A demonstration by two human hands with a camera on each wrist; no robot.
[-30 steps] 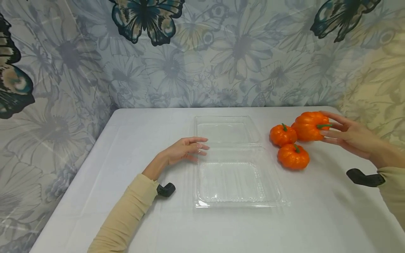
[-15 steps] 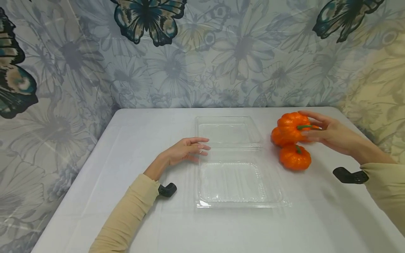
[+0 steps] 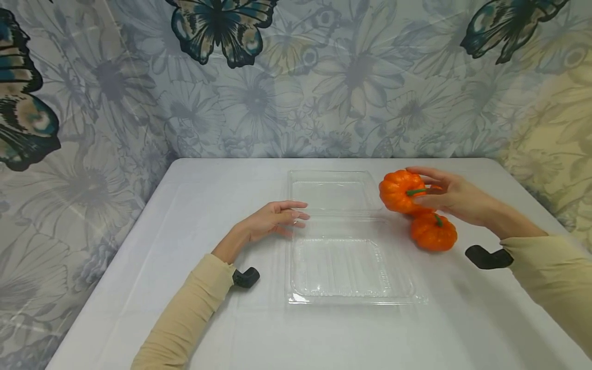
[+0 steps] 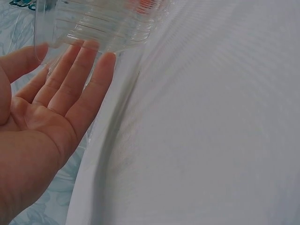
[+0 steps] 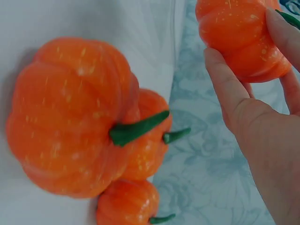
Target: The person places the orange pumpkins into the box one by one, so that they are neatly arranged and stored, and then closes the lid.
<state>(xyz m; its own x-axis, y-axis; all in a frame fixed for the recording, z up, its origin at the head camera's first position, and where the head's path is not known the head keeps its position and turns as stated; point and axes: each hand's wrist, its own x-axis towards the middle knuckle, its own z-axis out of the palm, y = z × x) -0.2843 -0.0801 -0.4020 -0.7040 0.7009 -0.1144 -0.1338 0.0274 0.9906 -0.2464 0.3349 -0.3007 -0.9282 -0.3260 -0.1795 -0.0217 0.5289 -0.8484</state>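
My right hand (image 3: 458, 198) grips a small orange toy pumpkin (image 3: 399, 190) with a green stem, raised beside the right edge of a clear plastic clamshell container (image 3: 351, 300). The right wrist view shows this held pumpkin (image 5: 243, 40) between thumb and fingers. Below it on the table sits another pumpkin (image 3: 433, 234); two more are mostly hidden behind the held one and the hand in the head view. The container lies unfolded, its two halves flat on the table. At its left edge, near the hinge, my left hand (image 3: 265, 221) rests with straight, relaxed fingers against the plastic (image 4: 103, 23).
A white cloth covers the table (image 3: 208, 190). Behind it rises a flowered wall covering (image 3: 259, 113) with butterfly prints. On the right side of the table the pumpkins stand grouped, the large one (image 5: 70, 117) nearest the right wrist camera.
My right hand has carried the pumpkin leftward, over the other pumpkins, to the container's right edge. My left hand stays in place at the container.
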